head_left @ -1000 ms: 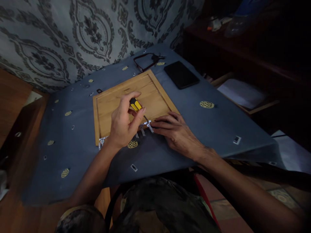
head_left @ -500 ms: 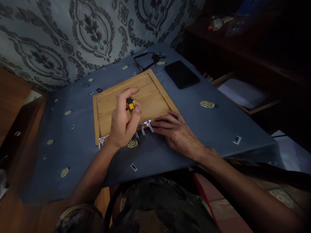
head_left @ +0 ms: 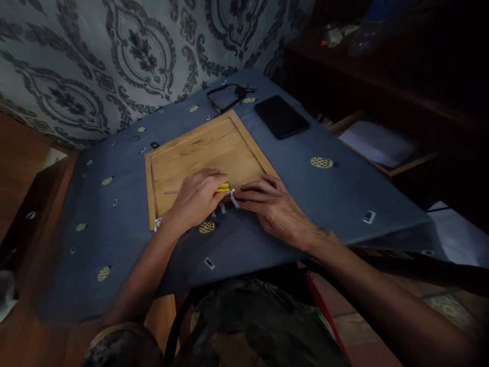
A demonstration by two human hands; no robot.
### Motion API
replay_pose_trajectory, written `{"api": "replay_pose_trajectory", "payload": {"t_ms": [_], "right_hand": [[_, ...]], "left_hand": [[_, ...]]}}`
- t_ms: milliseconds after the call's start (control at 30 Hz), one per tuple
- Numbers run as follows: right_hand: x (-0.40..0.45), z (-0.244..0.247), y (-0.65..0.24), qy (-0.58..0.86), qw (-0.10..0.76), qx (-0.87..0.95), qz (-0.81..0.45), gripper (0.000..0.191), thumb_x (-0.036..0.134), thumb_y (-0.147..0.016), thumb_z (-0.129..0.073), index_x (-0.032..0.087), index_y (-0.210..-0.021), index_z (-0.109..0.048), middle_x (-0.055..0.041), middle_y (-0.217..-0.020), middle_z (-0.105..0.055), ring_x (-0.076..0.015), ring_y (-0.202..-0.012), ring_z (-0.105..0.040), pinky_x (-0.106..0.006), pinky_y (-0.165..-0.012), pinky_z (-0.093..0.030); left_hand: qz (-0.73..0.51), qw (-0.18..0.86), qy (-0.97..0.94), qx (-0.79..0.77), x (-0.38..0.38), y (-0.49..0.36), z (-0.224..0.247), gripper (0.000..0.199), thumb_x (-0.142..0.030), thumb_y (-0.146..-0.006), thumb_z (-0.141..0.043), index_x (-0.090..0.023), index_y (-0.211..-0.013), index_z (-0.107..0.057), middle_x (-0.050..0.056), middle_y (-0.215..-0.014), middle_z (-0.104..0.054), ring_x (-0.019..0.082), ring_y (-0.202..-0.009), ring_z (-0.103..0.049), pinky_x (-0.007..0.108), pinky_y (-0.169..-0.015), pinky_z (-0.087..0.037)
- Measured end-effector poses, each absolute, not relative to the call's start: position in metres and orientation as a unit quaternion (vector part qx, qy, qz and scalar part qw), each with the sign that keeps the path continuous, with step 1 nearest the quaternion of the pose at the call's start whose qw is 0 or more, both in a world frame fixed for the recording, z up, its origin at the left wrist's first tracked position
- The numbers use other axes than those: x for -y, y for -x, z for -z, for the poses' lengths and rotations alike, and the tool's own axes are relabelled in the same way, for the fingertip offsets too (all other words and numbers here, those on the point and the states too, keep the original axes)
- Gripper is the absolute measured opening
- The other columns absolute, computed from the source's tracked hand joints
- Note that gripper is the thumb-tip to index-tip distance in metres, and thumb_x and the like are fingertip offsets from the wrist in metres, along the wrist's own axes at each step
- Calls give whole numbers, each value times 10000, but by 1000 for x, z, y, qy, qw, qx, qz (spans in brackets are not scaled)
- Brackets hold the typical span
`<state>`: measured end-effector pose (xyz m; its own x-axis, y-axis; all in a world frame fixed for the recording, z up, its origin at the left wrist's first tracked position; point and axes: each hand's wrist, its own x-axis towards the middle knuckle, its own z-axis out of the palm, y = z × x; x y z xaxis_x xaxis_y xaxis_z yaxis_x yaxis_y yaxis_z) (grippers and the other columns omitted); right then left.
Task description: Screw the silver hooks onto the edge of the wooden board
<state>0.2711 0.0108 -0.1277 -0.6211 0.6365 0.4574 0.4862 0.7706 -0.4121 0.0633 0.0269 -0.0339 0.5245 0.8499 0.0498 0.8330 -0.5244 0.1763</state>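
A wooden board (head_left: 206,142) with a raised frame lies on the table. Along its near edge runs a metal hook rail (head_left: 234,200) with several hooks hanging down, partly hidden by my hands. My left hand (head_left: 196,196) is closed around a screwdriver (head_left: 223,187) with a yellow and black handle. The screwdriver lies sideways over the board, its thin shaft pointing left and its handle end near the rail. My right hand (head_left: 269,201) rests at the board's near right corner, thumb and forefinger together at the right end of the rail.
A blue patterned cloth (head_left: 267,260) covers the table. Dark-framed glasses (head_left: 217,102) and a black tablet or phone (head_left: 281,116) lie beyond the board. An open drawer (head_left: 382,145) with papers is at the right. A patterned wall (head_left: 141,51) stands behind.
My left hand has lowered to the board's near edge and turned palm down. The screwdriver has swung so its shaft shows pointing left. My right hand has stayed at the rail.
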Motion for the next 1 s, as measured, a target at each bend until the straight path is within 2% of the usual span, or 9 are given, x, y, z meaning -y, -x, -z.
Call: {"api": "replay_pose_trajectory", "payload": {"t_ms": [233, 467, 867, 1000], "right_hand": [[-11, 128, -271, 312, 302, 891, -131, 533, 5, -815, -491, 306, -1189, -723, -8, -1266, -734, -250, -1236, -575, -592, -1125, -313], [-11, 128, -271, 311, 303, 891, -136, 543, -22, -789, -490, 292, -1165, -725, -5, -1273, -731, -246, -1254, -571, -582, -1134, -294], [-12, 127, -270, 314, 311, 885, -145, 524, 14, -823, -499, 338, -1168, -725, 13, -1253, -740, -244, -1235, -580, -591, -1122, -310], [-11, 127, -270, 312, 314, 886, -140, 492, 18, -834, -497, 312, -1153, -729, 11, -1236, -748, -244, -1227, -586, -584, -1125, -311]], "left_hand": [[-42, 51, -873, -483, -29, -66, 40, 110, -250, -926, -652, -181, -846, -680, 37, -862, -687, 215, -889, -646, 315, -723, -448], [-37, 53, -874, -481, -31, -69, 41, 128, -209, -937, -610, -180, -831, -675, 40, -868, -689, 207, -883, -641, 307, -707, -434], [-15, 51, -871, -488, -34, -70, 41, 108, -204, -924, -616, -174, -836, -673, 53, -865, -702, 230, -855, -664, 320, -690, -449], [-6, 50, -873, -484, -35, -69, 42, 122, -149, -911, -585, -168, -839, -682, 63, -871, -707, 227, -861, -669, 323, -710, -462]]}}
